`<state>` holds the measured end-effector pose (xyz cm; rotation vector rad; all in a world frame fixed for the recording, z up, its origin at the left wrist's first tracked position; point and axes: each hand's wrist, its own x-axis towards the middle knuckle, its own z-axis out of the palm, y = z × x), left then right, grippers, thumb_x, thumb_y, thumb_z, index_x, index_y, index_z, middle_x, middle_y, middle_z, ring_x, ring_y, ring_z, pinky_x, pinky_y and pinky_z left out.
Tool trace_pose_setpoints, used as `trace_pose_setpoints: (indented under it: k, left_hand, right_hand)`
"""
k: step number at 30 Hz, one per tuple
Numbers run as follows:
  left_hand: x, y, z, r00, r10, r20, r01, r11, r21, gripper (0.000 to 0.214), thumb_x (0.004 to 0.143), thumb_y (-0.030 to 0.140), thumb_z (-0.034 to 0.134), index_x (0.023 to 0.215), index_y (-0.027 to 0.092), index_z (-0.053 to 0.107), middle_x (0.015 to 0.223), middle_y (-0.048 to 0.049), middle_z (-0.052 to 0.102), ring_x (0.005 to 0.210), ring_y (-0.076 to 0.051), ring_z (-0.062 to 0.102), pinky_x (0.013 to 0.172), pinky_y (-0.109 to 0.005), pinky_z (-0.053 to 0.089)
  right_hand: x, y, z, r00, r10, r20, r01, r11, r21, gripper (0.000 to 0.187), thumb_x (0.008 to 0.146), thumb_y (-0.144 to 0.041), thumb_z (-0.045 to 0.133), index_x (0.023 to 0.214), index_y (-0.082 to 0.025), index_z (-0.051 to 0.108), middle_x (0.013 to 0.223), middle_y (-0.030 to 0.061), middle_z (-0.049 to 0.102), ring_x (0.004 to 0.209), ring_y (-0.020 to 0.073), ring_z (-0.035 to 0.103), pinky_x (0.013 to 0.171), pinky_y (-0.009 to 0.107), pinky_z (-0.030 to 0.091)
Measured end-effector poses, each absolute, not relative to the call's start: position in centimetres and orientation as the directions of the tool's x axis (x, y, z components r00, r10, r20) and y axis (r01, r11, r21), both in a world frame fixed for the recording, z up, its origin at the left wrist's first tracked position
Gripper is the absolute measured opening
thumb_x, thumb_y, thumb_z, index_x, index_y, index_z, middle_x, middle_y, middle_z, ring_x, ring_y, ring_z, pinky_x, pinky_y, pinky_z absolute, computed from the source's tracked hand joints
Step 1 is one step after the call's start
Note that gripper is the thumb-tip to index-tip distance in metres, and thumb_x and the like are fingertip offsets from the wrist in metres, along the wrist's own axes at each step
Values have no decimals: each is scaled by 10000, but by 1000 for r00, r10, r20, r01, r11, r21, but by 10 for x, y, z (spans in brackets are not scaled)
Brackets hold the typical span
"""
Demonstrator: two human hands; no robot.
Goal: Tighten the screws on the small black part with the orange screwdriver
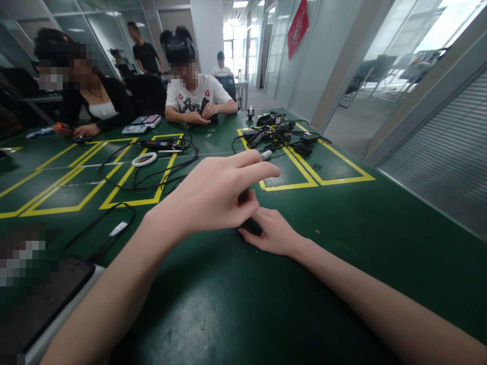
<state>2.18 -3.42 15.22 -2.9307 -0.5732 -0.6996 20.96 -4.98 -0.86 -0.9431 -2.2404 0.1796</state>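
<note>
A small dark object (250,226) sits on the green tabletop (342,218), near the middle of the view, between the two hands. Most of it is hidden, so I cannot tell what it is; a red spot shows at its upper part. The right hand (274,234) lies on the tabletop and its fingers (254,242) are closed around the lower part of the object. The left hand (213,195) is above it, with the thumb pressing the upper part from the side and the index finger stretched forward, free.

Behind the hands, yellow lines (312,181) mark boxes on the tabletop. In one box lie a white ring (144,159) and black cables (160,172). Further right is a pile (279,134) of black adapters and cords. A dark tablet (49,299) is at the left edge, near the left forearm. Two persons sit at the far side, hands on the tabletop.
</note>
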Motion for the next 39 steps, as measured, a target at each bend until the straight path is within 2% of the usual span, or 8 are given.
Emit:
trace_pose_setpoints:
  k: [39]
  left_hand:
    - [22, -33, 152, 830, 336, 445, 372, -928, 7, 361, 849, 92, 507, 1155, 153, 689, 1018, -74, 689, 799, -158, 631, 644, -245, 444]
  right_hand:
    - [210, -50, -10, -503, 655, 564, 573, 741, -350, 452, 900, -228, 606, 1341, -185, 523, 1090, 106, 776, 941, 275, 749, 759, 376, 590]
